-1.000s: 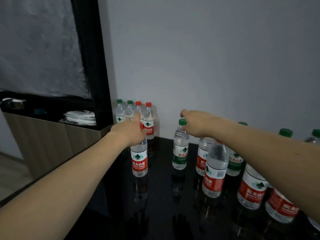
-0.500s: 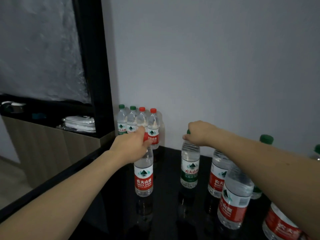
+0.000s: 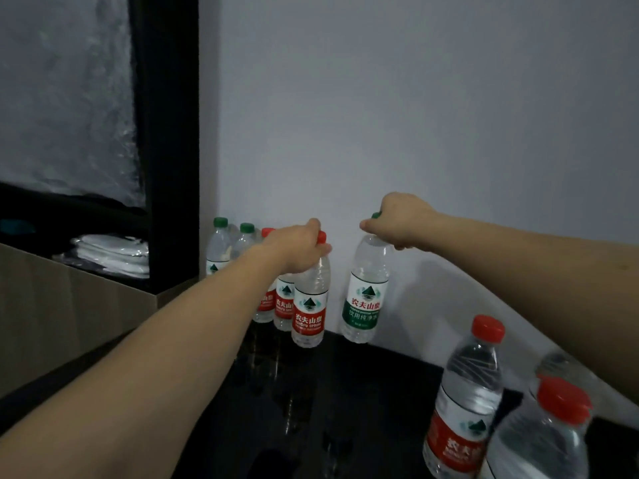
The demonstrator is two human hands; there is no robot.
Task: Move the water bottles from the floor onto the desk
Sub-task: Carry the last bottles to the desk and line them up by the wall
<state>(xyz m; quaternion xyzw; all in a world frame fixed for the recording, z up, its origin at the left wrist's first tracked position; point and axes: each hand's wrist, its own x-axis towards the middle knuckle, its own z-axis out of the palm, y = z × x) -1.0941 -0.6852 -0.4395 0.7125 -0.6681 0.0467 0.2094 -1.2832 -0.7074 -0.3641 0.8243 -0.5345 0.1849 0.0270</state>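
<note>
My left hand point(image 3: 294, 248) grips the neck of a red-label water bottle point(image 3: 309, 305) with a red cap. My right hand point(image 3: 401, 219) grips the neck of a green-label water bottle point(image 3: 364, 302) with a green cap. Both bottles hang upright, lifted just above the glossy black surface point(image 3: 345, 392), close to the white wall. A row of several more bottles point(image 3: 242, 250) stands at the back left corner against the wall, partly hidden by my left arm. Three bottles stand at the lower right, the nearest a red-capped bottle point(image 3: 466, 395).
A black vertical frame point(image 3: 166, 133) rises at the left beside the wall. Behind it a wooden cabinet point(image 3: 69, 305) carries folded white items point(image 3: 110, 254). The white wall point(image 3: 415, 115) closes off the back.
Both hands have raised their bottles off the black surface and carried them farther back toward the wall. The view has shifted, so the bottles at the right now sit lower and closer.
</note>
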